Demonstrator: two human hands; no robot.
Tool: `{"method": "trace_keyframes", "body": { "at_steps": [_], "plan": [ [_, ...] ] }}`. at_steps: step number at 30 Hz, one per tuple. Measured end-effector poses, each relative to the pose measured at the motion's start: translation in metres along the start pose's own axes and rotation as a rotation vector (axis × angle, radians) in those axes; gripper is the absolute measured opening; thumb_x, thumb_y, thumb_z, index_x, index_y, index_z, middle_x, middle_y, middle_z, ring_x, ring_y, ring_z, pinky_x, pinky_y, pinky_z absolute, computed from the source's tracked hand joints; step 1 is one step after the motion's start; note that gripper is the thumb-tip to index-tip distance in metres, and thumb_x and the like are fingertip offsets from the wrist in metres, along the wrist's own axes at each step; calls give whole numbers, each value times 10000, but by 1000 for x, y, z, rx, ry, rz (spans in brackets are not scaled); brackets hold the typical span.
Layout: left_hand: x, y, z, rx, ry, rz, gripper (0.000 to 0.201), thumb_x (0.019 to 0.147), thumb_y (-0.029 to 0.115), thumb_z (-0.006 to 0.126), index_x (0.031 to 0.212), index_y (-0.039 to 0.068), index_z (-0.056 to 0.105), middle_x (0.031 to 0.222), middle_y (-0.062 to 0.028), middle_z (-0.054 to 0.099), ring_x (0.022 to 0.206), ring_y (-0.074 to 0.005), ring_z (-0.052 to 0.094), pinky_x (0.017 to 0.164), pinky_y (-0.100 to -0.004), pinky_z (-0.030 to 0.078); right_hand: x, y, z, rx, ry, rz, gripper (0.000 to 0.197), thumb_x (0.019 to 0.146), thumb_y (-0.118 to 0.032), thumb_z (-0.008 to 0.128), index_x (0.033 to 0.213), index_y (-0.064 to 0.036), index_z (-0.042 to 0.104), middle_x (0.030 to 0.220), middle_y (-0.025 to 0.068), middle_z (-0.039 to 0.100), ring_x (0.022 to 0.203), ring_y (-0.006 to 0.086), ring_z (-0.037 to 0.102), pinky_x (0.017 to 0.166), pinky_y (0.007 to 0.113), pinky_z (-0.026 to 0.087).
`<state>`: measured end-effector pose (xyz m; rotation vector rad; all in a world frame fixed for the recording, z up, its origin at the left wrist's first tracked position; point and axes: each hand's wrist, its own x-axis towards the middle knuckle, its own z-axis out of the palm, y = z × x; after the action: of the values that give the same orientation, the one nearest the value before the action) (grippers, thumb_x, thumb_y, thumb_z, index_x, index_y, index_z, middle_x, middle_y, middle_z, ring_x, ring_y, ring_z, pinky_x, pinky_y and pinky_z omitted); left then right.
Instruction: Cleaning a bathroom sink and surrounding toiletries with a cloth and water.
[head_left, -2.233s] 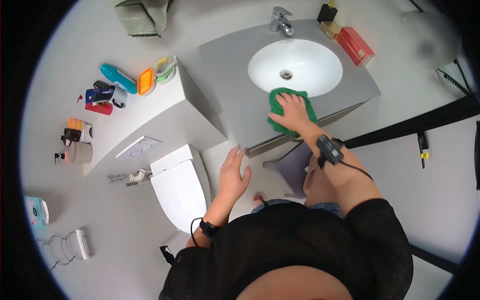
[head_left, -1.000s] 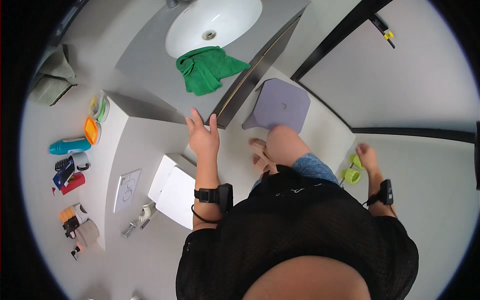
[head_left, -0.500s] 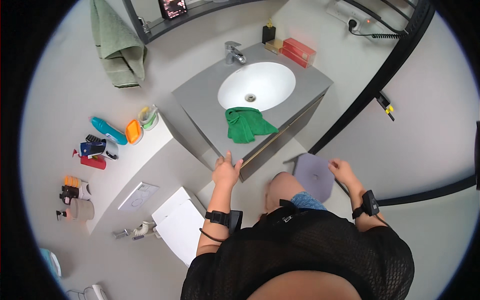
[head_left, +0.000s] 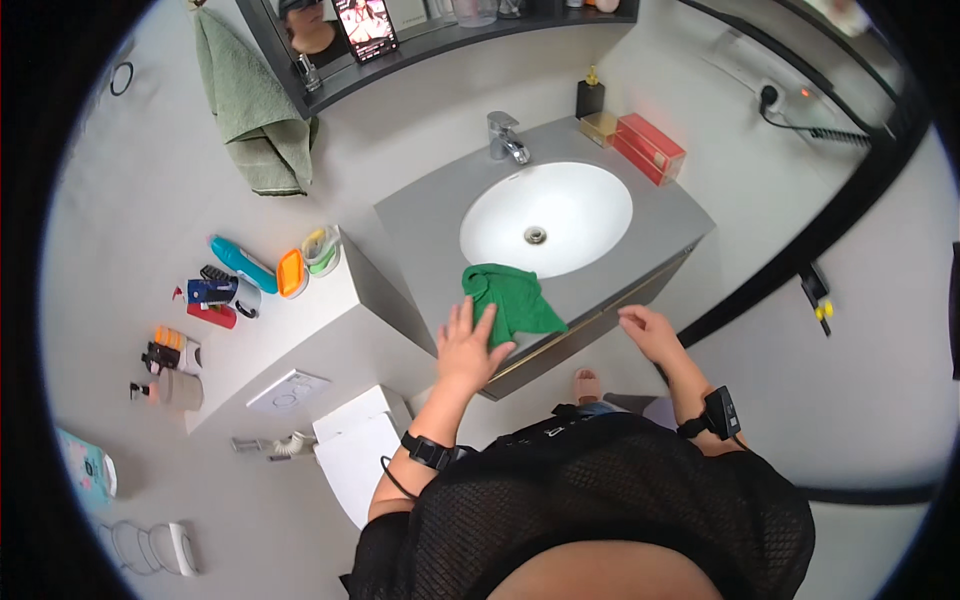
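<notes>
A crumpled green cloth [head_left: 515, 305] lies on the grey countertop [head_left: 418, 215], against the near rim of the white oval washbasin [head_left: 590, 200]. At the cloth's left edge is my left hand [head_left: 466, 350], fingers spread; whether its fingertips touch the fabric I cannot tell. My right hand [head_left: 650, 333] hangs in front of the vanity's drawer front, to the right of the cloth. Its fingers are loosely curled and nothing shows in them. Behind the basin stands a chrome faucet [head_left: 507, 135].
A red box [head_left: 650, 147], a small gold box [head_left: 599, 128] and a black bottle [head_left: 590, 98] stand at the counter's back right. Several bottles and tubs line the ledge [head_left: 262, 335] at left, above the toilet [head_left: 355, 460]. A black-framed glass partition [head_left: 780, 265] rises at right.
My left hand has moved forward from the counter's front corner to the cloth. My right hand has come up and left toward the vanity. The view has shifted, and my body is nearer the counter.
</notes>
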<state>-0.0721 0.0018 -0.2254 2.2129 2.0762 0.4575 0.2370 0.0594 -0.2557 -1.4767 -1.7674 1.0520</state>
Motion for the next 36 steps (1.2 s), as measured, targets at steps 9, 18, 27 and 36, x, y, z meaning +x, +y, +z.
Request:
{"method": "trace_keyframes", "body": {
  "at_steps": [9,18,27,36],
  "plan": [
    [76,18,33,190,-7,-281,545,686,504,584,1193,338,472,1345,-128,304,1249,-389,213,937,-620,190,209,-60,-39,607,-198,-61,275,872,-202,492,1010,30,546,921,132,604,826,191,597,773,283,468],
    [96,29,37,200,80,-416,535,651,456,604,1160,330,500,1292,-118,376,1217,-384,274,924,-579,265,397,-135,31,1583,-393,478,677,863,-374,462,1283,83,194,1323,261,255,1203,325,341,993,397,303],
    [92,22,35,232,126,-420,520,640,422,613,1137,300,527,1234,-133,423,1174,-390,324,872,-523,317,400,-37,55,1247,-176,441,373,868,-312,444,1077,-6,482,1103,169,514,1050,267,487,900,395,394],
    [101,19,39,188,141,-404,512,632,411,615,1124,287,542,1230,-131,427,1168,-384,333,871,-514,318,409,31,146,1389,-532,836,197,839,-221,470,662,-139,436,572,-2,422,487,114,419,407,208,336]
  ]
}}
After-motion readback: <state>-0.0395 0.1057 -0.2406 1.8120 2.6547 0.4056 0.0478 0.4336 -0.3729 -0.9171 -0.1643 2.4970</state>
